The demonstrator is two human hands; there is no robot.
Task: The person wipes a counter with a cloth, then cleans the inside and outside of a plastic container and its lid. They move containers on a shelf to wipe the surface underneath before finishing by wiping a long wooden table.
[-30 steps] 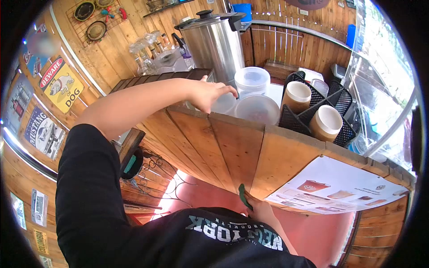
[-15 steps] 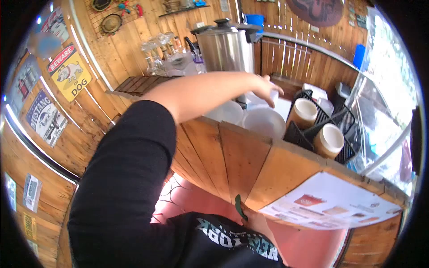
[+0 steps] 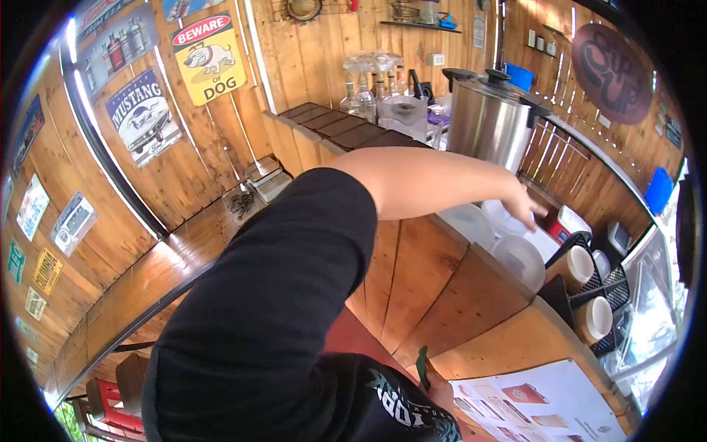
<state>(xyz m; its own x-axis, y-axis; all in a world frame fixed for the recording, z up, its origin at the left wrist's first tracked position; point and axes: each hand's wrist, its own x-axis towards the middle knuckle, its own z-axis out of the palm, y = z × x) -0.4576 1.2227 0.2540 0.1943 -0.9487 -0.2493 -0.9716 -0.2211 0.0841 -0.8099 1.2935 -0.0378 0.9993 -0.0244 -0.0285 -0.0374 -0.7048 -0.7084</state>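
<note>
My left hand (image 3: pixel 526 205) reaches from the left over a group of whitish round containers (image 3: pixel 518 259) behind the wooden counter edge. Its fingers are apart and point down, with nothing visible between them. A large steel pot (image 3: pixel 486 121) stands just behind this hand. Low in the view, partly hidden by my black shirt, my right hand (image 3: pixel 440 390) is closed on a dark green object (image 3: pixel 423 367), too small to identify. To the right of the containers, a black mesh organizer (image 3: pixel 560 298) holds stacked cups (image 3: pixel 577 267).
A printed menu sheet (image 3: pixel 537 401) lies on the curved wooden counter (image 3: pixel 479 295). Glass bottles (image 3: pixel 364 99) stand beside a pale box (image 3: pixel 403 118) at the back. A red and white box (image 3: pixel 568 221) sits behind the containers. At the left runs a wooden ledge (image 3: pixel 132 283).
The view has turned left, so the scene sits further right and more of the left wall shows. My left hand remains over the containers, and my right hand still holds the green object.
</note>
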